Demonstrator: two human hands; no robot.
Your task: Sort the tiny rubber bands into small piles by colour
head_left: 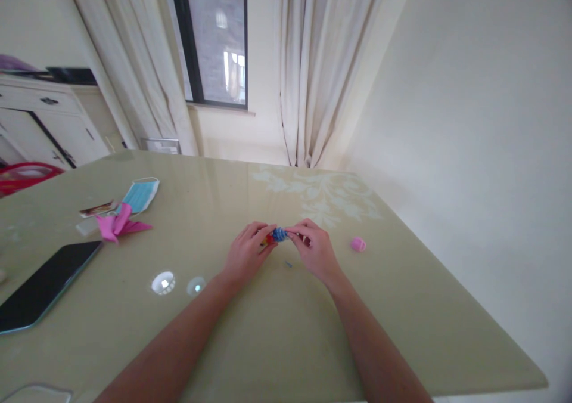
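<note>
Both my hands meet over the middle of the glossy pale green table. My left hand and my right hand pinch a small multicoloured object between their fingertips; it shows blue in the middle with red and yellow at its left end. The fingers of both hands are closed around it, just above the tabletop. A tiny dark speck lies on the table below the hands.
A small pink blob lies to the right of my right hand. At the left are a pink folded paper shape, a blue face mask, a card and a dark tablet. A curtained window and a wall stand behind.
</note>
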